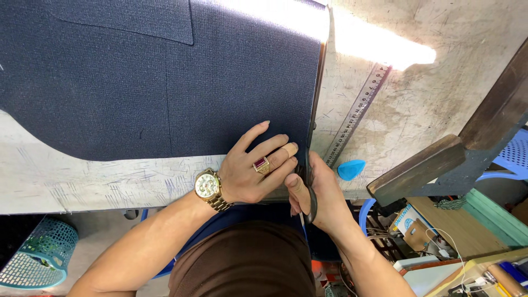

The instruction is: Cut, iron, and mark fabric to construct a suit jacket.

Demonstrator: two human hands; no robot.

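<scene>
Two bare hands work at the near edge of a scuffed white surface [418,110]. Left hand [256,170], wearing a gold wristwatch [208,187] and a red-stone ring [260,164], lies flat with fingers [275,146] spread, pressing the navy fabric [165,82] down beside its right edge. Right hand [322,198] grips dark scissors [311,181], fingers curled through the handles, blades pointing away along that edge. A metal ruler [357,113] lies just right of the fabric, with blue tailor's chalk [351,169] near it.
</scene>
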